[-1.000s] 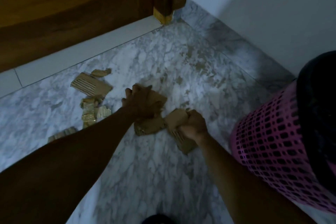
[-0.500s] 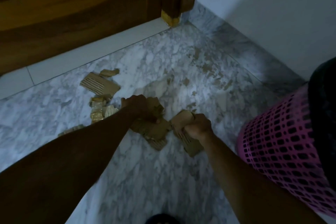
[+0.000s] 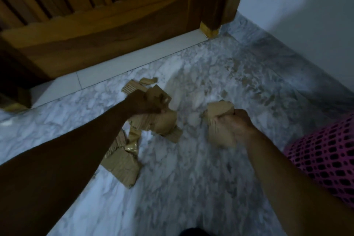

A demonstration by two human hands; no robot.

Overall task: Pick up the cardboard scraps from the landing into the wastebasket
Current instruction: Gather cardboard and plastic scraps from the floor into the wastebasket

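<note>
My left hand [image 3: 144, 104] grips a bunch of brown cardboard scraps [image 3: 162, 122] above the marble landing floor [image 3: 191, 168]. My right hand [image 3: 232, 126] grips another folded cardboard scrap [image 3: 220, 138] to the right of it. More scraps lie on the floor: a large torn piece [image 3: 123, 165] beside my left forearm, a shiny taped bit [image 3: 132, 146], and a corrugated piece [image 3: 132, 87] with a small strip [image 3: 148, 81] beyond my left hand. The pink perforated wastebasket [image 3: 325, 157] stands at the right edge, close to my right forearm.
A wooden slatted door [image 3: 95, 25] and its post [image 3: 212, 5] close off the far side above a white threshold strip [image 3: 134, 63]. A pale wall [image 3: 306, 15] runs along the right. A dark shape [image 3: 193, 232] shows at the bottom edge.
Both hands have lifted with their cardboard and moved apart. The left hand now holds its bunch off the floor; a large torn piece lies beside my left forearm. The view has tilted up toward the door.
</note>
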